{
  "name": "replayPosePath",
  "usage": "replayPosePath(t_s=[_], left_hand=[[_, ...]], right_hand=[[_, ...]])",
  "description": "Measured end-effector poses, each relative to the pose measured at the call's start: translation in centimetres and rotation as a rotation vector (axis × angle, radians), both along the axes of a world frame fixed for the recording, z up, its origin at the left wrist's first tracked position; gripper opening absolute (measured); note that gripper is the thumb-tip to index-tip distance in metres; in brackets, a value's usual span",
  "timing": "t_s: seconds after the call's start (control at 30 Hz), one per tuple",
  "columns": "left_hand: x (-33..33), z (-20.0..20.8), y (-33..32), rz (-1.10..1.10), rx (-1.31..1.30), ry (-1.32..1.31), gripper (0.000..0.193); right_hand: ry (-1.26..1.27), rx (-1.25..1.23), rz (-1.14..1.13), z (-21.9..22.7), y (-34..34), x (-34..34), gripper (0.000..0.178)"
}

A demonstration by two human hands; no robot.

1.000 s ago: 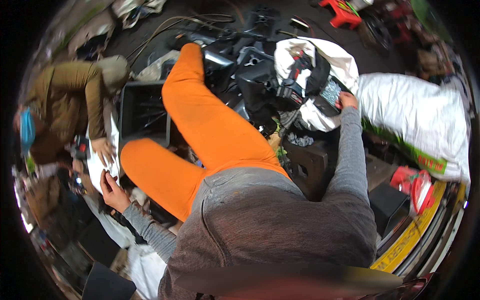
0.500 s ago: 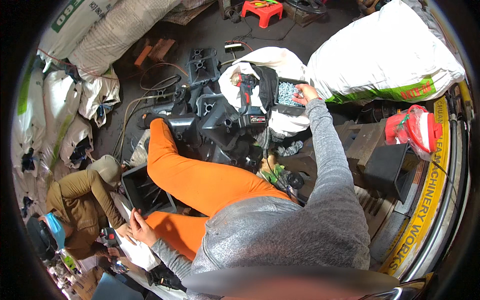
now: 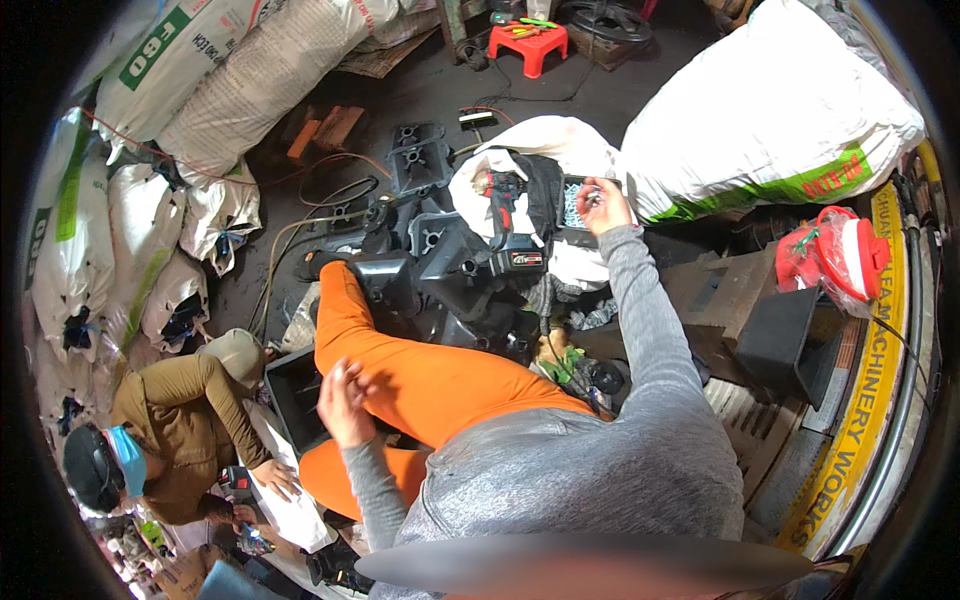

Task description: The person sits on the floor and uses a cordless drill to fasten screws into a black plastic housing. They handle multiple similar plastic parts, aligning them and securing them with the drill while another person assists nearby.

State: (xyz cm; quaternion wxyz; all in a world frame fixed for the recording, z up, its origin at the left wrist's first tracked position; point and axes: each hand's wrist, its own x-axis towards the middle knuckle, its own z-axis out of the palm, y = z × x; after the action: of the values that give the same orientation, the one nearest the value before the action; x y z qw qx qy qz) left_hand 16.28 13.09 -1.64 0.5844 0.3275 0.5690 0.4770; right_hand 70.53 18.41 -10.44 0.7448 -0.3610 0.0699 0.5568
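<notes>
The left hand [image 3: 346,400] has come away from beside the co-worker's hand [image 3: 277,480] since the earlier frame and is now above the orange trouser leg [image 3: 440,375], while the right hand [image 3: 606,208] stays at the black tray [image 3: 574,238]. That tray holds a heap of small silvery screws [image 3: 573,203], partly hidden by the right hand, and sits on a white sack [image 3: 590,148] next to a red-and-black power drill [image 3: 504,205]. A black bin [image 3: 290,385] stands by the left hand, near the co-worker; its inside is too dark to make out. Farther right are a bulging white sack with a green band [image 3: 770,115] and a red-and-white container [image 3: 850,255] partly wrapped in clear plastic. The right arm reaches out nearly straight, the fingers curled inward over the screws; I cannot tell whether they pinch any. The left forearm points up from the lower edge, with the hand raised, slightly blurred, its fingers loosely bent and apart.
</notes>
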Motion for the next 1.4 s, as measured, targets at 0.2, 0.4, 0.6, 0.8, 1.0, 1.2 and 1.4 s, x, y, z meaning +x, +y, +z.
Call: replayPosePath(t_s=[0.2,0.4,0.6,0.8,1.0,1.2,1.4], left_hand=[[11.5,-3.3,4.4,-0.208,-0.419,-0.968,0.074],[9.2,-8.9,4.2,-0.162,-0.230,-1.245,0.040],[11.5,-2.8,3.6,0.008,-0.340,-0.946,0.024],[9.2,-6.8,4.5,-0.184,-0.504,-1.251,0.032],[8.9,-5.7,4.5,-0.155,-0.548,-1.098,0.034],[8.2,-5.8,4.8,-0.130,-0.536,-1.107,0.034],[9.4,-5.4,5.2,-0.174,-0.552,-1.059,0.034]], right_hand=[[-0.837,0.133,0.511,6.6,-0.9,-26.2,0.020],[-1.788,0.424,0.508,6.7,-5.2,-32.8,0.025],[-2.031,0.677,0.227,9.2,-3.8,-29.4,0.018],[-1.646,-0.624,0.367,-8.2,8.2,-10.6,0.040],[-1.386,-0.952,0.585,-14.0,14.8,-10.8,0.084],[-1.285,-1.007,0.729,-13.3,14.9,-10.7,0.086],[-1.839,-1.063,0.734,-9.2,8.7,-16.3,0.082]])
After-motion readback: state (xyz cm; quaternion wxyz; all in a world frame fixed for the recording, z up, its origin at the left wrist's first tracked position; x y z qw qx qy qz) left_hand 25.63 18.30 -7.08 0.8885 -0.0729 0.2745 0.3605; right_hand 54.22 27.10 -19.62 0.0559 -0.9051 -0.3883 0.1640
